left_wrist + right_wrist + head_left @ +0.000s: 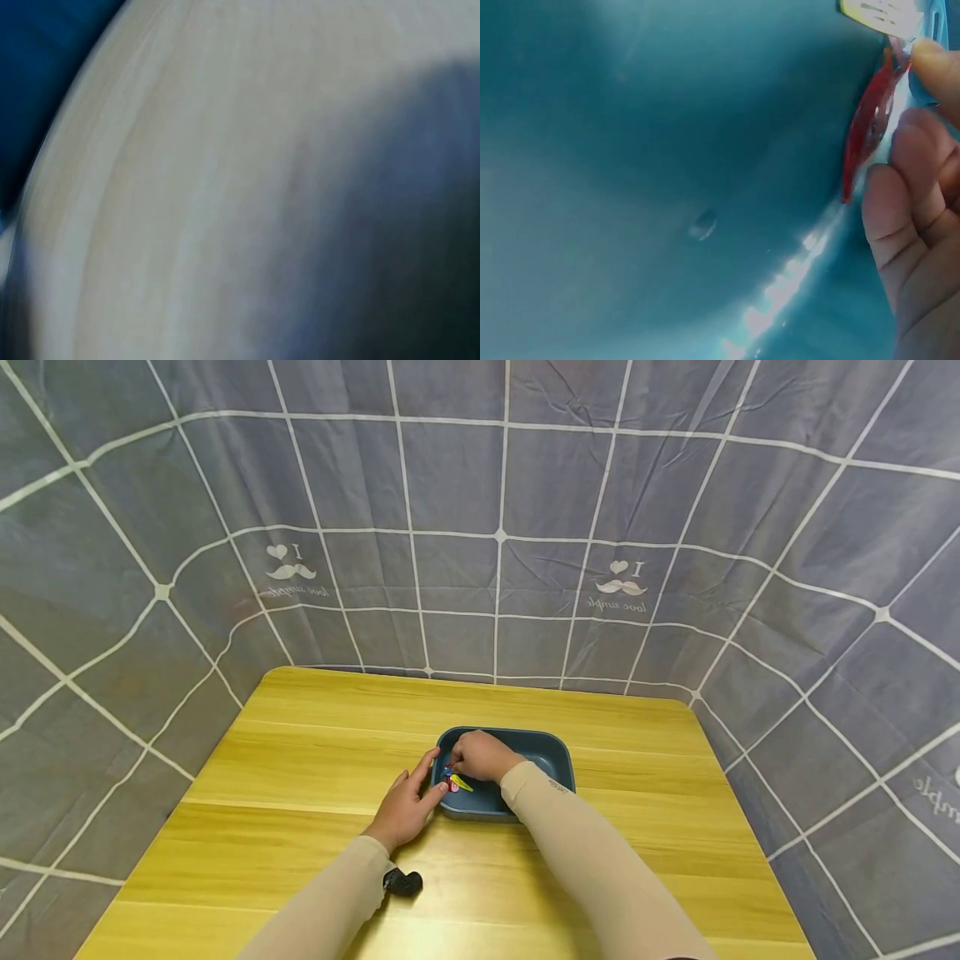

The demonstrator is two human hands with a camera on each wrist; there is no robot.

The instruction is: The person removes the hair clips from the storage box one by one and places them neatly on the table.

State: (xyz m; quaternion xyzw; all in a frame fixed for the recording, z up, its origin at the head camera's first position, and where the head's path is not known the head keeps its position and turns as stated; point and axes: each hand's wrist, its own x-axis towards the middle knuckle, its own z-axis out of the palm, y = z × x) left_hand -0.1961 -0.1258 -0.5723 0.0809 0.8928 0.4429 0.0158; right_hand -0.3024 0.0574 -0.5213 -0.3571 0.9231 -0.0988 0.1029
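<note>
A dark blue tray [551, 753] sits on the table, with several small hair clips in its left end. Among them are a yellow hair clip [461, 783] and a pink one [453, 787]. Reaching into the tray, my right hand [483, 755] has curled fingers. The right wrist view shows its thumb at the upper end of a red hair clip [868, 124], beside a light blue clip [935, 19]; the exact contact is partly hidden. My left hand [405, 806] rests at the tray's left rim, fingers extended and thumb apart.
The wooden table [322, 760] extends around the tray. A grey curtain [465, 568] with white lines hangs behind it and along both sides. A black device [403, 883] is on the left wrist. A dark blur fills the right of the left wrist view.
</note>
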